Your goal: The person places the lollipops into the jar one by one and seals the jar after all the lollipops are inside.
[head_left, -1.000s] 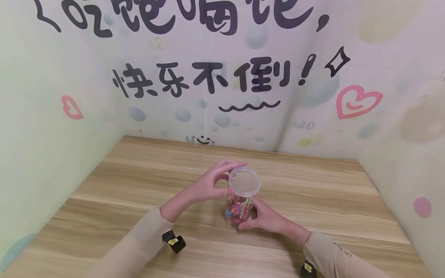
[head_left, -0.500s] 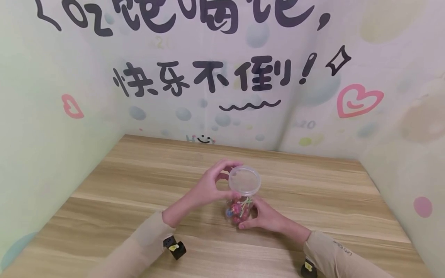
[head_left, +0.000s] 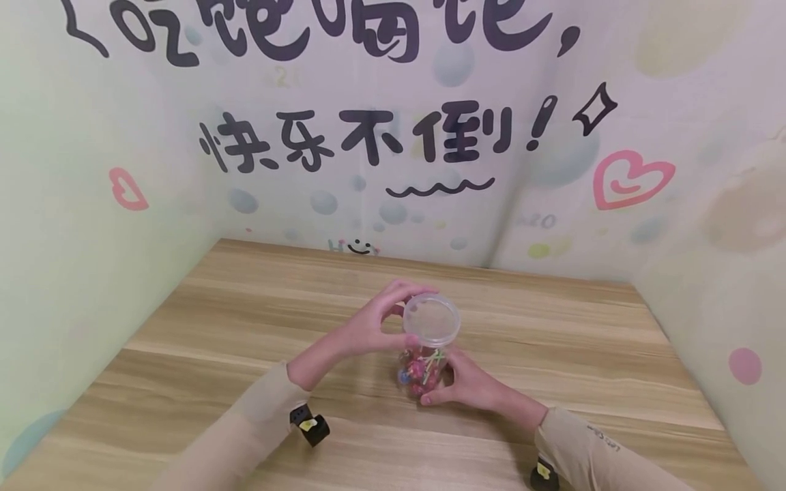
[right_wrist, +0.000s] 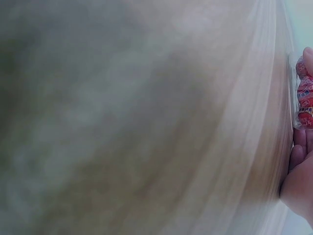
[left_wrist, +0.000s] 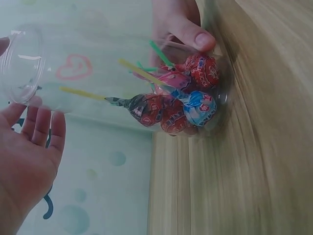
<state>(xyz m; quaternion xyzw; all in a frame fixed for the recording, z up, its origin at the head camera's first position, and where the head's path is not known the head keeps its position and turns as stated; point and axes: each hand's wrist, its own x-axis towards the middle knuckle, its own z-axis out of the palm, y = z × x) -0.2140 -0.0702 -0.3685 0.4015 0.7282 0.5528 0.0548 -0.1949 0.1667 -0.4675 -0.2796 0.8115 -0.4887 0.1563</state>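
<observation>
A clear plastic jar [head_left: 403, 377] stands upright on the wooden table, in front of me near the middle. Several wrapped lollipops [left_wrist: 188, 105], mostly red with a blue one and a pink one, lie in its lower part. Their sticks are yellow and green. My left hand [head_left: 367, 329] grips the jar's round clear lid [head_left: 432, 319], thumb on the near side of the rim and fingers on the far side. Low on the jar's right side, my right hand [head_left: 471, 386] holds the body between thumb and fingers. In the right wrist view, only the jar's edge shows.
The wood-grain table [head_left: 245, 300] runs back to a printed backdrop [head_left: 344, 82] with black lettering, and side walls stand left and right. A small black wrist camera [head_left: 311, 424] sits on the left sleeve, another [head_left: 544, 474] on the right.
My left hand shifts slightly on the lid's rim, its wrist dipping a little and then coming back. The jar and my right hand stay in place.
</observation>
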